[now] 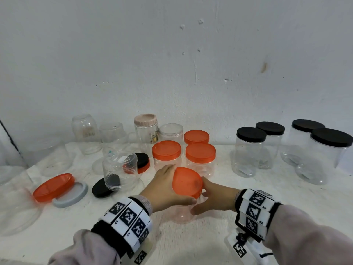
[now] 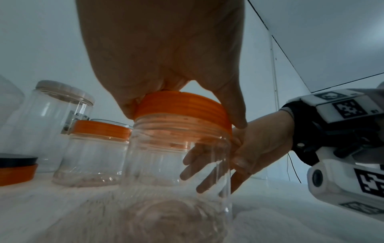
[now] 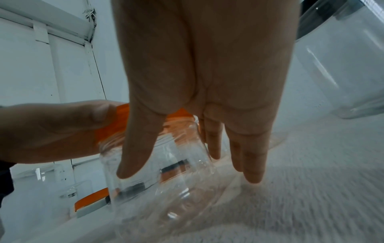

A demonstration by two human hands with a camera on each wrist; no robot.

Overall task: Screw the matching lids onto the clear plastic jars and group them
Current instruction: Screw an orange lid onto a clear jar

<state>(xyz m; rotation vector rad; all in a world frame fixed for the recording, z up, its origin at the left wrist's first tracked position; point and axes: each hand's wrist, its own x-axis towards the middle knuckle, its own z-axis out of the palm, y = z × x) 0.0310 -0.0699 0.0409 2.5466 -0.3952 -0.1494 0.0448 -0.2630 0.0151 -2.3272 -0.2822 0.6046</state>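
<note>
Clear plastic jar [image 1: 181, 213], lower centre of frame on white desk [image 1: 191, 245]: braced by right hand [image 1: 215, 197], fingers curled round its wall, while left hand [image 1: 164, 186] grips orange lid [image 1: 187, 181] seated on its threads, apparently for screwing down.

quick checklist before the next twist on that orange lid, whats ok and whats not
1. Lid colour matches the group: ok. The orange lid is like those on the capped orange jars behind it.
2. Lid sits level on the clear jar: not ok, it looks tilted in the head view.
3. Threads engaged: cannot tell, though the left wrist view shows bare thread below the lid rim.
4. Left hand grips the lid: ok, fingers wrap its rim.
5. Right hand steadies the jar: ok, thumb and fingers are on opposite sides of its wall.
6. Space beside the orange group: ok, bare table in front.
</note>
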